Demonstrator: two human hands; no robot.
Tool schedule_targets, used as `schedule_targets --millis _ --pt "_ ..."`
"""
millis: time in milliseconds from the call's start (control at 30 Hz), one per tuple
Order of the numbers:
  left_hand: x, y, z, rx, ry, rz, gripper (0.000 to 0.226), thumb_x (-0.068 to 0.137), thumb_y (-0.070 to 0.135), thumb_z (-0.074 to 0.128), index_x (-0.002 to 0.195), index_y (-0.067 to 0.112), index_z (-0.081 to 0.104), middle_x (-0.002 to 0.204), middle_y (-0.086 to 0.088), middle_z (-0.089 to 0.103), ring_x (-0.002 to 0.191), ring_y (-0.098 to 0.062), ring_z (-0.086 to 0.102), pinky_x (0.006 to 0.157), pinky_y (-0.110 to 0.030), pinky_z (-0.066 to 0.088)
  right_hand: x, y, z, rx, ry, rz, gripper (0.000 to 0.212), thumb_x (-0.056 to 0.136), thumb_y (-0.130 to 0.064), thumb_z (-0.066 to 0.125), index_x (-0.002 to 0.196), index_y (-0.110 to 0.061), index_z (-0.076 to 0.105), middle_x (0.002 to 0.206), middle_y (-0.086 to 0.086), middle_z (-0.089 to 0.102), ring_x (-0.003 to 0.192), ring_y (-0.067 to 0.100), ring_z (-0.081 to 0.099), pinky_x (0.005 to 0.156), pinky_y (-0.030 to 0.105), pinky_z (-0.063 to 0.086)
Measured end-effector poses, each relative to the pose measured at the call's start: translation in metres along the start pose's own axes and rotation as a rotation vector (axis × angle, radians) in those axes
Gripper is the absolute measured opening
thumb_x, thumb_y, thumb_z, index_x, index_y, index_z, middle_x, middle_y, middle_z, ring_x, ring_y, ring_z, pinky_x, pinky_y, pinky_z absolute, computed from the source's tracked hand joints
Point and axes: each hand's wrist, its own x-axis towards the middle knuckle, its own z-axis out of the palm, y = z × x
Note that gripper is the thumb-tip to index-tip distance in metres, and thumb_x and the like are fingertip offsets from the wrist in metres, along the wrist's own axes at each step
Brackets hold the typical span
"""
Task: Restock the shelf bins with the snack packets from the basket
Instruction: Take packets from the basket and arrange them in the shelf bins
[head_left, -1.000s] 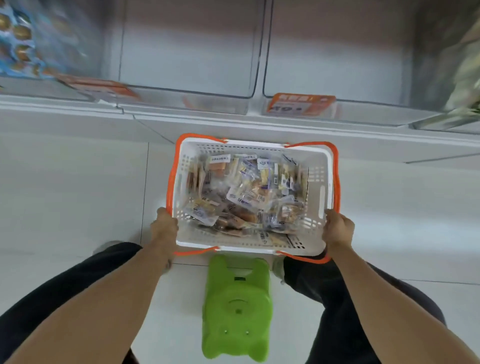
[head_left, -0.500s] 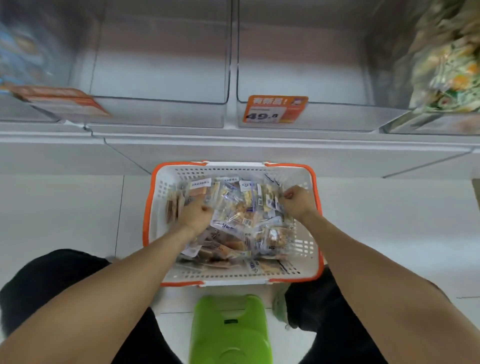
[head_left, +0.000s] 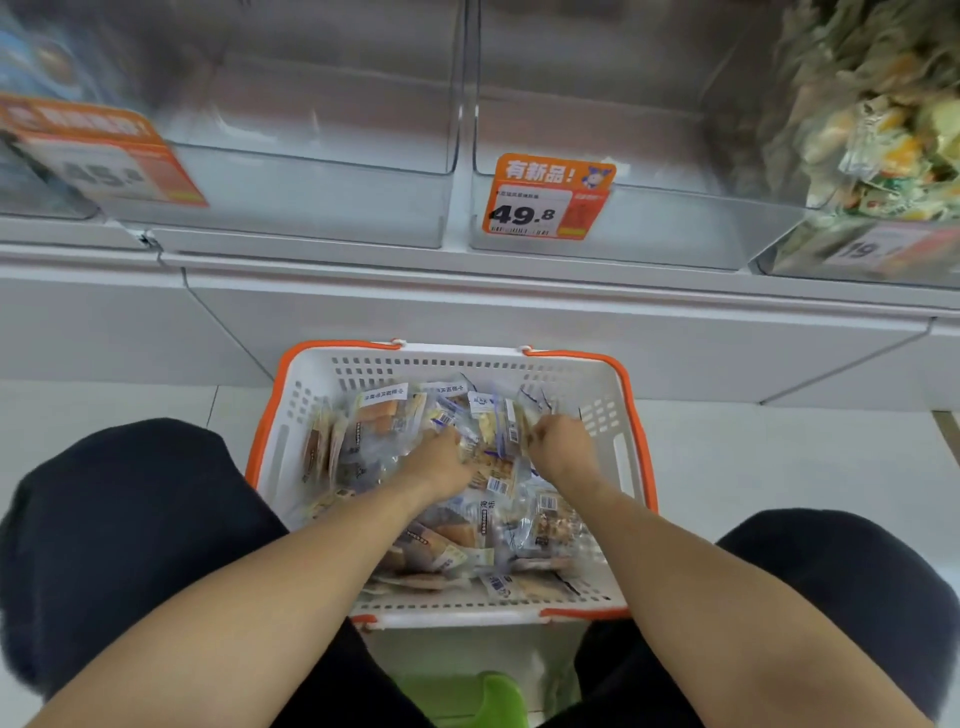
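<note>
A head-worn camera looks down at a white basket (head_left: 618, 462) with orange handles, sitting on the floor between the person's knees, in the middle of the view. It is full of clear snack packets (head_left: 447, 535). Both bare forearms reach in from 6 o'clock. The left hand (head_left: 441, 460) lies knuckles up on the pile at the centre, fingers dug among the packets; whether it grips one cannot be told. The right hand (head_left: 558, 441), just beside it toward 3 o'clock, has its fingers curled around packets near the basket's far right corner. At 12 o'clock, above the basket, two clear shelf bins stand side by side: the left bin (head_left: 311, 208) and the right bin (head_left: 649, 223), which carries an orange price tag (head_left: 548, 197) reading 49.8. At 2 o'clock another bin (head_left: 883, 130) holds packets in green and yellow. A green stool (head_left: 498, 699) peeks in at 6 o'clock
</note>
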Motion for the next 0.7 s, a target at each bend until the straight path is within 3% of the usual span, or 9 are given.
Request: schedule_targets --millis 167,267,367,467,533,600,700 --pt "-0.014 0.005 -0.015 0.019 0.049 0.034 0.051 0.098 0.035 0.054 0.140 0.009 0.044 0.143 -0.010 0.046 0.118 -0.026 0.056 0.099 -0.037 0.047 -0.005 -0.015 -0.026 -0.049 -0.086 -0.002 0.018 0.092 -0.015 0.055 0.089 -0.003 0.069 0.089 0.014 0.069 0.089 0.031 0.069 0.075 0.034 0.058" --pt "-0.032 0.016 -0.028 0.030 0.045 0.068 0.027 0.097 0.034 0.054 0.116 0.014 0.051 0.119 -0.007 0.055 0.101 -0.021 0.055 0.094 -0.037 0.048 -0.011 -0.030 -0.053 0.017 -0.148 -0.029 0.018 0.082 -0.019 0.063 0.069 -0.009 0.057 0.070 0.008 0.058 0.069 0.026 0.061 0.061 0.028 0.050" --pt "-0.049 0.029 -0.057 0.021 0.060 0.141 0.052 0.095 0.041 0.060 0.137 0.015 0.043 0.133 -0.007 0.053 0.110 -0.025 0.059 0.086 -0.031 0.046 -0.025 -0.044 -0.094 0.201 -0.251 -0.104 0.024 0.080 -0.012 0.062 0.059 -0.010 0.051 0.058 0.004 0.051 0.053 0.018 0.052 0.050 0.020 0.041" --pt "-0.073 0.040 -0.095 -0.028 0.082 0.196 0.070 0.089 0.046 0.068 0.144 0.018 0.034 0.139 -0.006 0.049 0.115 -0.022 0.055 0.089 -0.029 0.043 -0.044 -0.050 -0.132 0.594 -0.404 -0.130 0.010 0.084 -0.001 0.062 0.076 -0.004 0.056 0.076 0.014 0.059 0.071 0.025 0.066 0.063 0.027 0.057" --pt "-0.091 0.051 -0.122 -0.061 0.033 0.231 0.061 0.088 0.044 0.070 0.135 0.017 0.042 0.122 -0.002 0.060 0.099 -0.018 0.059 0.083 -0.031 0.047 -0.058 -0.054 -0.155 0.795 -0.467 -0.165 0.008 0.089 0.000 0.061 0.083 -0.004 0.058 0.085 0.016 0.060 0.084 0.029 0.065 0.071 0.034 0.060" --pt "-0.111 0.060 -0.146 -0.195 -0.042 0.315 0.040 0.090 0.029 0.071 0.119 0.007 0.054 0.092 -0.004 0.069 0.077 -0.020 0.059 0.072 -0.035 0.049 -0.068 -0.059 -0.175 0.896 -0.463 -0.232 0.017 0.091 0.000 0.059 0.077 -0.010 0.057 0.084 0.013 0.058 0.086 0.027 0.061 0.076 0.037 0.060" --pt "-0.139 0.072 -0.175 -0.239 0.083 0.450 0.014 0.091 0.015 0.070 0.090 0.003 0.063 0.066 -0.011 0.065 0.061 -0.022 0.055 0.060 -0.031 0.045 -0.084 -0.067 -0.198 0.991 -0.398 -0.291 0.010 0.092 -0.003 0.061 0.085 -0.010 0.061 0.090 0.014 0.065 0.086 0.024 0.066 0.092 0.046 0.057"
